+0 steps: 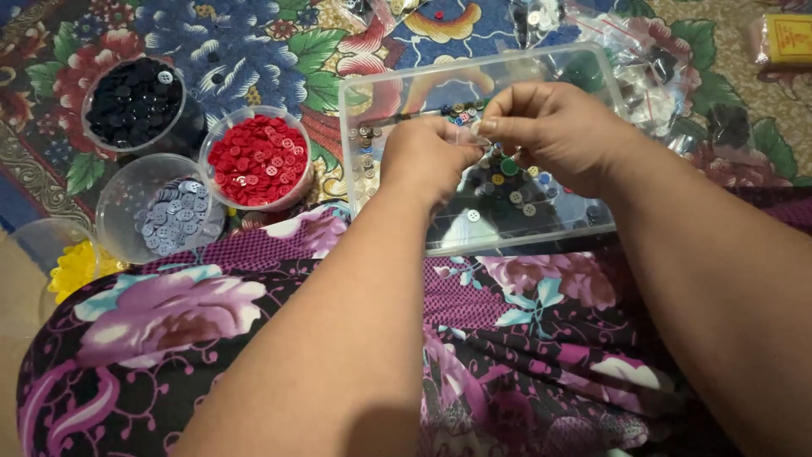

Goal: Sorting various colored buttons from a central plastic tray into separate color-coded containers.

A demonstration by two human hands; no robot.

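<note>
A clear plastic tray (385,86) with several mixed-colour buttons lies on the patterned cloth ahead of my knees. Both hands hover over it and meet at their fingertips. My left hand (427,156) has its fingers bunched and curled downward. My right hand (554,131) pinches something small and pale between thumb and forefinger; whether it is a button I cannot make out. The buttons beneath my hands are partly hidden.
Left of the tray stand three clear cups: black buttons (134,103), red buttons (258,159), grey buttons (173,216). A cup of yellow pieces (74,267) sits at the far left. Plastic bags (643,59) lie behind the tray, and a yellow box (788,38) at top right.
</note>
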